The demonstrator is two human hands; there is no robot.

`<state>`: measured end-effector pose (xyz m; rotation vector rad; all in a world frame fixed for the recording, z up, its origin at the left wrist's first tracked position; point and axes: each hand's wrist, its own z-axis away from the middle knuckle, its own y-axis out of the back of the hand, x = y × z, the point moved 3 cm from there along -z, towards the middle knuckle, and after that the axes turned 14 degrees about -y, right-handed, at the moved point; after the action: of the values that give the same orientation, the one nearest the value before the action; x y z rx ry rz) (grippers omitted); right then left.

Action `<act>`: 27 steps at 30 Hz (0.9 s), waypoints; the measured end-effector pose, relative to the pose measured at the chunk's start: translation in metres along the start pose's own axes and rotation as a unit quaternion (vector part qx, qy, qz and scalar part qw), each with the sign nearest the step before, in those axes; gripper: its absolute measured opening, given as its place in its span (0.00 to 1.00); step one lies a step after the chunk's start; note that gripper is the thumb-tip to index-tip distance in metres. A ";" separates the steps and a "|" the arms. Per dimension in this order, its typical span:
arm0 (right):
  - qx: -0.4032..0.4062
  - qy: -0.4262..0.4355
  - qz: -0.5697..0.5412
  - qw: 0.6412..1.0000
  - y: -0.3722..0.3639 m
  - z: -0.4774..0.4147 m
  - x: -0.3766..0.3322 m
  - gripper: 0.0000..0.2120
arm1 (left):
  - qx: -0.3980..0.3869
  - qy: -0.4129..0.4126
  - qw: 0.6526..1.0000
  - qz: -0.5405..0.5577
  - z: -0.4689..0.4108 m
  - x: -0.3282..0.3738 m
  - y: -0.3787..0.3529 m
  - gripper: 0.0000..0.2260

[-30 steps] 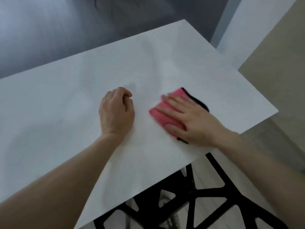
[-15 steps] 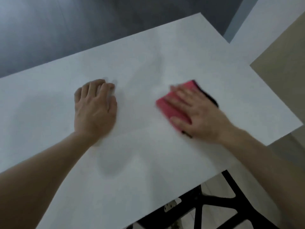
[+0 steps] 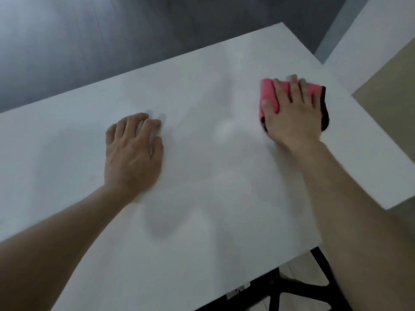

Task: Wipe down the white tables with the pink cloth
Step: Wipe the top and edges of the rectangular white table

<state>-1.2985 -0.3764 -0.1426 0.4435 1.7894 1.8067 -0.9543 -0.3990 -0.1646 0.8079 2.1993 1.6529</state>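
Pink cloth (image 3: 268,95), folded into a thick pad with a black edge along its right side, lies flat on the white desk (image 3: 213,198) near the desk's far right corner. The right hand (image 3: 292,115) presses on it, fingers straight and spread, gripping nothing. The left hand (image 3: 132,151) rests palm down near the desk's middle, fingers loosely bent and empty. The desk top is smooth and matte, with soft shadows. A black frame (image 3: 318,286) shows under the desk's near edge, and a dark grey floor (image 3: 89,41) lies beyond its far edge.
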 end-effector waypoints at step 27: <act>-0.017 0.085 0.002 0.996 -0.015 -0.052 -0.157 0.31 | -0.043 0.092 0.995 0.002 0.001 0.004 0.010 0.26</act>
<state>-1.2023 -0.5119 -0.1369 0.2871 1.8668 1.9249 -0.9542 -0.3946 -0.1549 0.6620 2.2284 1.8785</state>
